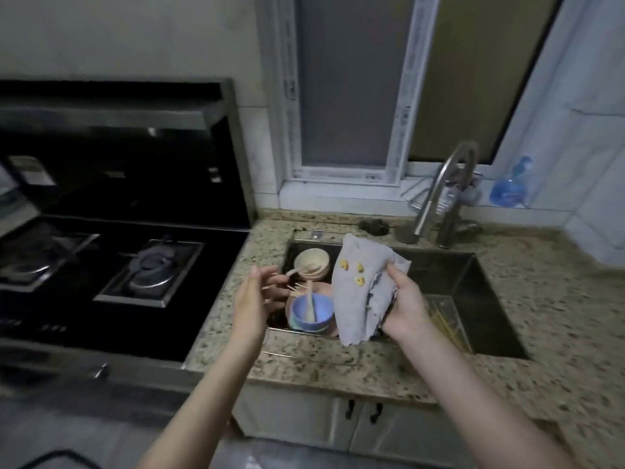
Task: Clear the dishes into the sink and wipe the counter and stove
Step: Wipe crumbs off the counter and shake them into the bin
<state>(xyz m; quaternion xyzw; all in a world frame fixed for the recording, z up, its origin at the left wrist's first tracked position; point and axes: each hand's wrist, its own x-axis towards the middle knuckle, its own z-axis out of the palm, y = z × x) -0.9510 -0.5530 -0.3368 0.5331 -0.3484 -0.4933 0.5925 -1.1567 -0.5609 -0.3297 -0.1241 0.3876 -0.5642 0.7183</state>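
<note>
Faucet (436, 198) behind sink (473, 299) (blue bottle (509, 184) beyond)

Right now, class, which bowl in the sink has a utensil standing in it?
The blue bowl, nearest the counter's front edge; the cream bowl sits behind it.

Grey cloth (362, 292), crumpled and hanging over the sink (473, 299), with three small yellow crumbs on its upper face. Cream bowl (311, 262) at the sink's back left, a pale spoon (302, 268) across its rim. Blue bowl (311, 313) nearer the front, upright on a pink plate (323, 289), a pale utensil (309, 304) leaning inside it. Speckled granite counter (541, 316) around the sink. Black stove (111, 282) to the left, two burners visible.
</note>
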